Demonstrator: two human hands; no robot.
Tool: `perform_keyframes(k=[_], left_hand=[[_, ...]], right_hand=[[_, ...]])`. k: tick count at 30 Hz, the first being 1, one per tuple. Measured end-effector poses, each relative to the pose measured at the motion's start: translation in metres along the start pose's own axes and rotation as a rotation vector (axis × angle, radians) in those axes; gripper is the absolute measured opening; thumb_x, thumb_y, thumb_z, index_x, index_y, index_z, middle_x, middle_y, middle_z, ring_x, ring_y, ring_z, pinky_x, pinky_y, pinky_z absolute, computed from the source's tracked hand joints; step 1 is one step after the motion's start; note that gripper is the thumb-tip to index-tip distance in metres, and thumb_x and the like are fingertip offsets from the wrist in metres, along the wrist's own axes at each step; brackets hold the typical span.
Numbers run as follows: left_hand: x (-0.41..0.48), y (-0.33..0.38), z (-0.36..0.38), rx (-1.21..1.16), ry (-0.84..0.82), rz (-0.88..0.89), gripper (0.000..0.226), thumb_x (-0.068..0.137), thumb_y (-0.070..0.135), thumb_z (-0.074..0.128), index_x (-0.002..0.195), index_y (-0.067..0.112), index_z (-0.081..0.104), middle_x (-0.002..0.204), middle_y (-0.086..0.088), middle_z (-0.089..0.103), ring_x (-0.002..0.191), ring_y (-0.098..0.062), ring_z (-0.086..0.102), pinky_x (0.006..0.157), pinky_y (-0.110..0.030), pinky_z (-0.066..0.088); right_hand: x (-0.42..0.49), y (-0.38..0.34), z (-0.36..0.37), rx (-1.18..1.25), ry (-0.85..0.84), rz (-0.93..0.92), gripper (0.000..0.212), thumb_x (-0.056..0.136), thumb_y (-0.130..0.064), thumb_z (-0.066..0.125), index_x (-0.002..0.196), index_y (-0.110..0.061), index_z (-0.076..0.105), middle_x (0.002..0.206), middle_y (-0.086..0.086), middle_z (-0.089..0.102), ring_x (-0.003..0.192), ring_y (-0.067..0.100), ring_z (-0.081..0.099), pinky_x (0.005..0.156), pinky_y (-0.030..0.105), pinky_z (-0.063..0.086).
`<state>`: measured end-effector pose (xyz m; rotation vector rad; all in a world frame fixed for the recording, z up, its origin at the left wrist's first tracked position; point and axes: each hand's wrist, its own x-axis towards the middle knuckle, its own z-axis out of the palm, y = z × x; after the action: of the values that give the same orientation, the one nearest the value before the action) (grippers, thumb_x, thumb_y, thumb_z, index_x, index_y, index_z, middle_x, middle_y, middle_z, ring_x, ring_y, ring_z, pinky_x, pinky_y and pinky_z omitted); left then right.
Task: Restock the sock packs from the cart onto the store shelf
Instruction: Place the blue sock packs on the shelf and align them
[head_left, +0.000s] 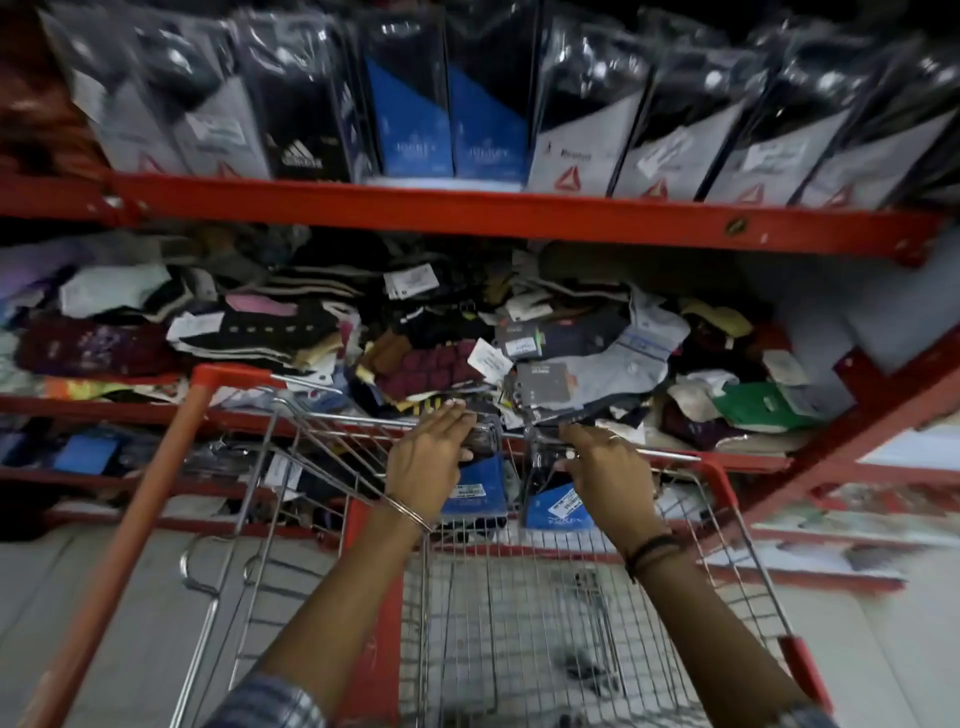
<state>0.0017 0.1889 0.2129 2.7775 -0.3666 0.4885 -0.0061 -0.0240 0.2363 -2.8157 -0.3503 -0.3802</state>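
From the head camera, both hands are out over the far end of the wire cart (519, 613), right against the red shelf (467, 210). The left hand (423, 460) is curled round the dark upper end of a sock pack (480, 483), fingers lying over its top and thumb underneath, so it is gripping that pack. The right hand (605, 475) is closed the same way on the top of a second sock pack (558, 506), whose blue card bottom hangs down below the palm. Both packs sit at the front rim of the cart, just beside each other and partly above the basket; the basket floor below looks almost bare.

These packs should be light. Each seems to be soft socks in a glossy plastic sleeve with a stiffer card insert, so the body will flex and the film may slide under a loose grip. The card end or the top edge looks like the firmest place to hold, which is roughly where the hands are now.

On the upper level, matching blue packs (447, 119) stand upright in a row between black and grey ones, a likely slot. The middle level holds a loose heap of socks (426, 343).
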Motion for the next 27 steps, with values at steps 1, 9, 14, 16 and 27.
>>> perform_keyframes(k=[1,9,14,16,27], left_hand=[[0.007,0.001,-0.015,0.009,0.055,0.028,0.064,0.043,-0.003,0.089,0.103,0.007,0.070,0.110,-0.009,0.070,0.103,-0.022,0.065,0.090,-0.037,0.047],[0.064,0.004,-0.129,0.065,0.367,0.164,0.053,0.055,-0.006,0.084,0.105,0.000,0.067,0.111,-0.016,0.068,0.106,-0.028,0.063,0.092,-0.048,0.045],[0.105,-0.004,-0.192,0.107,0.517,0.179,0.051,0.058,-0.009,0.080,0.107,0.001,0.067,0.113,-0.015,0.067,0.107,-0.026,0.063,0.100,-0.031,0.036],[0.122,-0.010,-0.213,0.125,0.556,0.198,0.054,0.060,-0.013,0.076,0.110,0.003,0.066,0.117,-0.014,0.065,0.111,-0.024,0.060,0.101,-0.033,0.039],[0.206,-0.049,-0.254,0.136,0.624,0.312,0.052,0.065,-0.011,0.076,0.114,0.000,0.063,0.119,-0.016,0.064,0.115,-0.028,0.057,0.100,-0.043,0.043]], right_hand=[[0.006,-0.003,-0.013,0.000,0.049,-0.028,0.032,0.063,-0.010,0.083,0.091,-0.011,0.068,0.078,0.008,0.072,0.066,0.030,0.067,0.050,0.031,0.052],[0.053,-0.036,-0.104,0.044,0.401,-0.196,0.029,0.064,-0.009,0.083,0.087,-0.008,0.066,0.076,0.009,0.071,0.067,0.031,0.065,0.045,0.030,0.047],[0.090,-0.061,-0.155,0.062,0.558,-0.259,0.030,0.068,-0.009,0.080,0.093,-0.008,0.064,0.078,0.012,0.070,0.069,0.034,0.064,0.049,0.036,0.052],[0.106,-0.070,-0.172,0.077,0.616,-0.282,0.030,0.068,-0.011,0.081,0.094,-0.008,0.065,0.077,0.011,0.070,0.065,0.033,0.064,0.048,0.033,0.050],[0.207,-0.096,-0.208,0.105,0.762,-0.352,0.029,0.077,-0.014,0.074,0.103,-0.008,0.065,0.085,0.013,0.070,0.074,0.034,0.064,0.054,0.038,0.051]])
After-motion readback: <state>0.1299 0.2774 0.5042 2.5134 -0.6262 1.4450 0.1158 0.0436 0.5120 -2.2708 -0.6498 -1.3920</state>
